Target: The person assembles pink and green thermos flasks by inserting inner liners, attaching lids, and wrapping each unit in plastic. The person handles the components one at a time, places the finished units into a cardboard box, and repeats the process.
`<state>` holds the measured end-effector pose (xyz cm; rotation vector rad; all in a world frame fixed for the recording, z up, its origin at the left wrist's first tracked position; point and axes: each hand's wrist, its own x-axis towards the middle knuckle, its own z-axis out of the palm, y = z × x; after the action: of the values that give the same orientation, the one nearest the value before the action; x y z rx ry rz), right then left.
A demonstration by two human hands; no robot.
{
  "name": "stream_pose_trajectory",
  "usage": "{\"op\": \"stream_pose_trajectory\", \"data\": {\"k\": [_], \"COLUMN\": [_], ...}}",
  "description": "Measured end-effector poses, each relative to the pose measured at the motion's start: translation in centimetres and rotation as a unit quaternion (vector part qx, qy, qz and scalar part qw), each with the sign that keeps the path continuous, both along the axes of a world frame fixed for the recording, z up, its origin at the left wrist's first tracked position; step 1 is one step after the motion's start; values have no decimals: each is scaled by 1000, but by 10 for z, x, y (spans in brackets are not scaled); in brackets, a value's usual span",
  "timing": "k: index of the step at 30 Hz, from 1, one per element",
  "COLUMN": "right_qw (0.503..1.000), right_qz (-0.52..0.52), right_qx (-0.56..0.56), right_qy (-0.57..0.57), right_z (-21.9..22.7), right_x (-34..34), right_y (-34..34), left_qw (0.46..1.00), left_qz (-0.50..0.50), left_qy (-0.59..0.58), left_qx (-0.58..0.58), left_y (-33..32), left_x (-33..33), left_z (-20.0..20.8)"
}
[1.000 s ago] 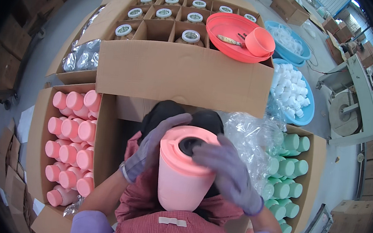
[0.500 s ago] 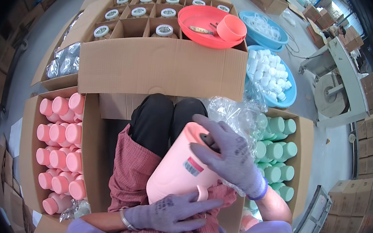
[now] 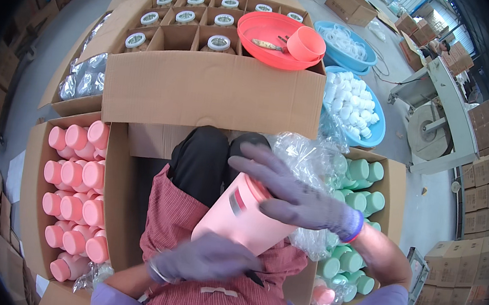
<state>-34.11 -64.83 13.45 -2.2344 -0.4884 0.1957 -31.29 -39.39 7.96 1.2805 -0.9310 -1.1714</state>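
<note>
Under R hand (image 3: 305, 200), pink jug (image 3: 243, 230) partly obsc.

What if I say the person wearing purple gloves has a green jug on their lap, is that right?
Not quite: the head view shows that the jug is pink, not green. The purple gloves and the lap are right.
</note>
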Motion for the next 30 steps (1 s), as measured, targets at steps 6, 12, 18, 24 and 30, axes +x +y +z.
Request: {"op": "stream_pose_trajectory", "data": {"k": [6, 12, 18, 24, 30], "right_qw": [998, 995, 988, 997, 983], "right_qz": [12, 58, -105, 51, -53], "right_qx": [61, -27, 48, -1, -60], "right_qy": [-1, -78, 102, -54, -168], "right_z": [-48, -4, -35, -23, 5], "right_x": [7, 7, 5, 17, 100], "right_y": [8, 15, 20, 15, -41], "left_qw": [904, 976, 956, 958, 941], "left_qz": [34, 21, 26, 173, 228], "left_qy": [-387, 201, -277, 205, 193], "left_qx": [-177, 76, -98, 97, 162], "left_y": [-29, 24, -22, 31, 46], "left_x": [-48, 26, -61, 16, 58], "left_z": [-23, 1, -20, 3, 5]}}
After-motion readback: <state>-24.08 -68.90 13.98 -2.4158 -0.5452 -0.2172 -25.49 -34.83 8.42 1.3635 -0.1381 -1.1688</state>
